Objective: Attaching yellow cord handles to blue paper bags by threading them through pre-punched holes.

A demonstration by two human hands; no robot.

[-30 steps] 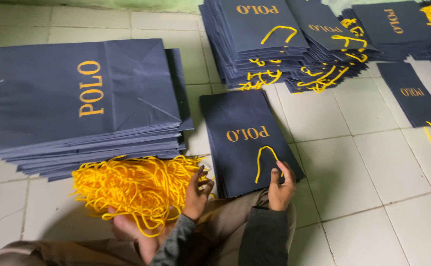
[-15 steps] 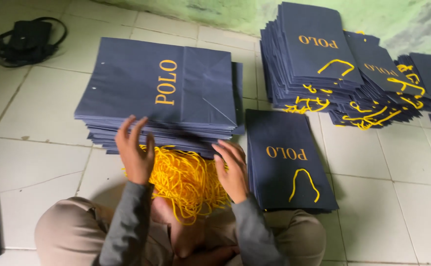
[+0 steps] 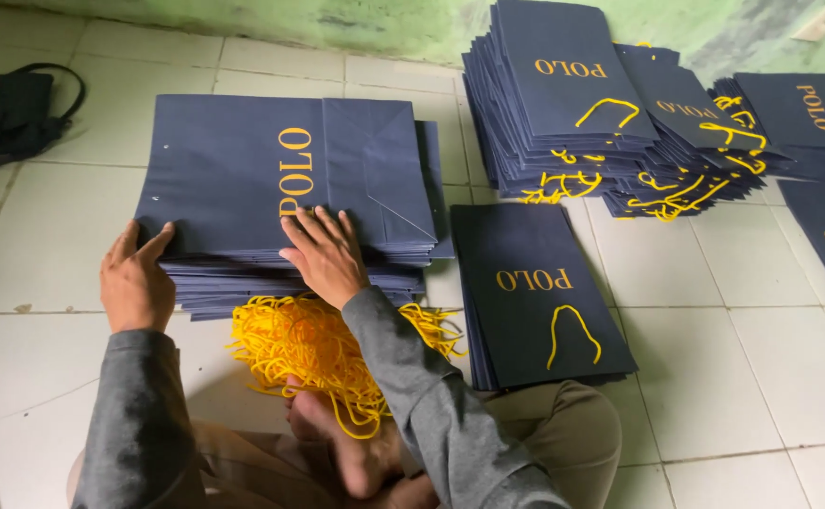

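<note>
A thick stack of flat navy paper bags [image 3: 243,170] with yellow lettering lies on the tiled floor in front of me. My left hand [image 3: 136,279] grips the stack's near left corner, thumb on top. Flat on the top bag near its front edge rests my right hand [image 3: 326,254], fingers spread. A heap of yellow cord handles [image 3: 318,344] lies between the stack and my crossed legs. To the right lies a finished navy bag [image 3: 535,292] with a yellow cord handle fitted.
Tall fanned piles of finished bags with yellow handles [image 3: 601,113] stand at the back right, with more bags [image 3: 808,113] at the far right. A black shoulder bag [image 3: 7,118] lies at the far left. My bare foot [image 3: 337,434] rests under the cords.
Both hands have moved forward from above the yellow cords onto the stack of bags; the left now holds its near corner and the right lies flat on top. The view has shifted left.
</note>
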